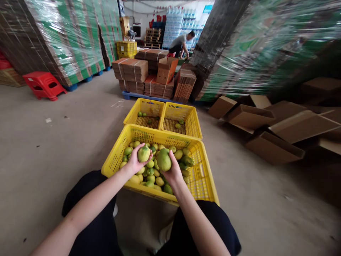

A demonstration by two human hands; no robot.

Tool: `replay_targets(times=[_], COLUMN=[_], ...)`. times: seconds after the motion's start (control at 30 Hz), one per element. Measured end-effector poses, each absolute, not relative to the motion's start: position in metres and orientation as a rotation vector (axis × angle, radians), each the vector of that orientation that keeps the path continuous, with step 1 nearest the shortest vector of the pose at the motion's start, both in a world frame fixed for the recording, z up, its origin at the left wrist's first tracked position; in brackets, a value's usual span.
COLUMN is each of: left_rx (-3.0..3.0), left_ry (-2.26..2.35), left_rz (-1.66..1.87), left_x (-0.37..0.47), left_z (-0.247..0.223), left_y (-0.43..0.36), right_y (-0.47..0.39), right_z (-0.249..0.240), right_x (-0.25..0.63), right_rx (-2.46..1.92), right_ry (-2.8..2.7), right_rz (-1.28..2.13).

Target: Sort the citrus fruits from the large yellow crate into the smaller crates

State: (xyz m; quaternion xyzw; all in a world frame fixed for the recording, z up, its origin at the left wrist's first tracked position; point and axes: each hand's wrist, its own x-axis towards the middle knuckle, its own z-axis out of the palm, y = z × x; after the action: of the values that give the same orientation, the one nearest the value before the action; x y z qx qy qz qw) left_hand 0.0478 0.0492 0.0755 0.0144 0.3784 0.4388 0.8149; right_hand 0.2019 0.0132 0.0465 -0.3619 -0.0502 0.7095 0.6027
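My left hand [135, 163] is closed round a yellow-green lemon [144, 154], held up over the big yellow crate [210, 177]. Beside it, my right hand [174, 174] grips a larger, greener lemon [164, 160], its fingers partly hidden behind the fruit. Below both hands, a heap of yellow and green lemons [150, 178] covers the left and middle of the crate; bare grid shows on its right side. The crate sits in front of my knees.
Two smaller yellow crates, left [130, 112] and right [196, 122], adjoin the far side, each with a few green fruits. Behind stand bundled flat cartons [130, 69] on a blue pallet [133, 95]. Open cartons [252, 115] lie right, a red stool [44, 85] left. A person [181, 42] bends over farther back.
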Motion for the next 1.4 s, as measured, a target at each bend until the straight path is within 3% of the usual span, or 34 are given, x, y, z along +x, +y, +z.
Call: replay_targets(times=[0.3, 0.83, 1.4], left_rx=[-0.006, -0.025, 0.029], left_ry=[0.756, 0.827, 0.849], left_rz=[0.977, 1.163, 0.965], left_x=[0.053, 0.047, 0.043], left_z=[0.055, 0.075, 0.06], left_y=[0.055, 0.048, 0.052], right_y=[0.014, 0.013, 0.019], right_z=[0.051, 0.043, 0.026], right_x=[0.198, 0.202, 0.201], right_rx=[-0.866, -0.93, -0.971], right_ry=[-0.024, -0.137, -0.047], right_rz=[1.674, 1.743, 1.675])
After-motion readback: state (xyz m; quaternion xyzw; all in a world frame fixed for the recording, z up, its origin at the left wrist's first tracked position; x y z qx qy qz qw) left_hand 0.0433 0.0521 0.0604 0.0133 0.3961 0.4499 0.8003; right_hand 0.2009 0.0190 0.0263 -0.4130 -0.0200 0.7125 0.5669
